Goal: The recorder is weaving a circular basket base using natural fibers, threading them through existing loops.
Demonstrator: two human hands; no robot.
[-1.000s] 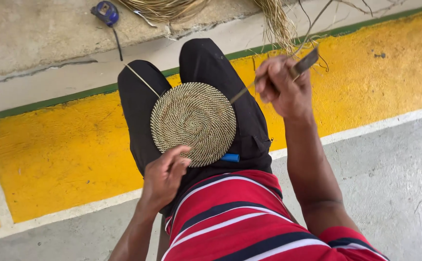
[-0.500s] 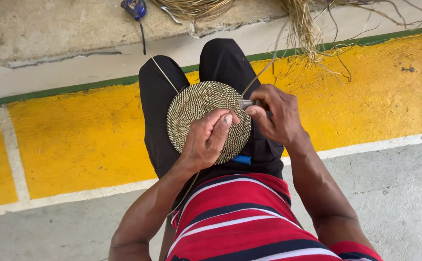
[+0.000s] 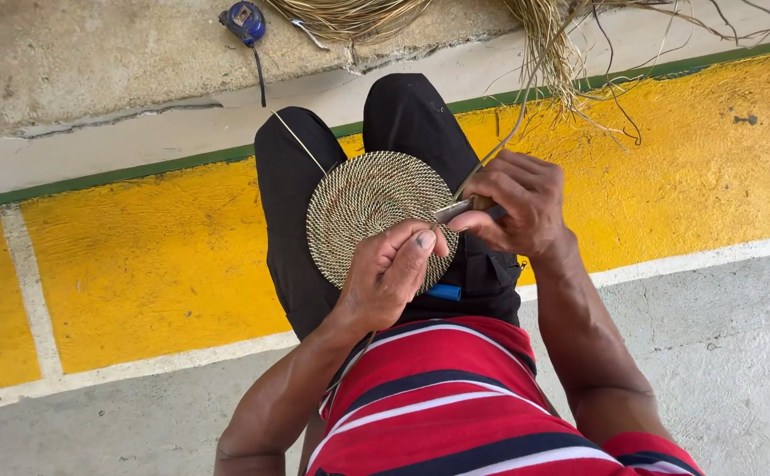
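Woven disc (image 3: 363,207) lies on the lap, left fingers (image 3: 411,251) pinching its edge, right fingers (image 3: 491,198) gripping a blade (image 3: 451,211)

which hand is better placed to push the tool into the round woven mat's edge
Right hand: it grips the small metal-tipped tool, tip at the round woven straw mat edge. Left hand only steadies the mat.

Tape measure (image 3: 244,21) on concrete ledge (image 3: 76,62)

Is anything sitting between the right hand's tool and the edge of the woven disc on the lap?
Nothing visible blocks it. The right hand holds a small metal tool whose tip already meets the rim of the woven disc. The left hand grips the disc's near edge beside the tip, not across it.
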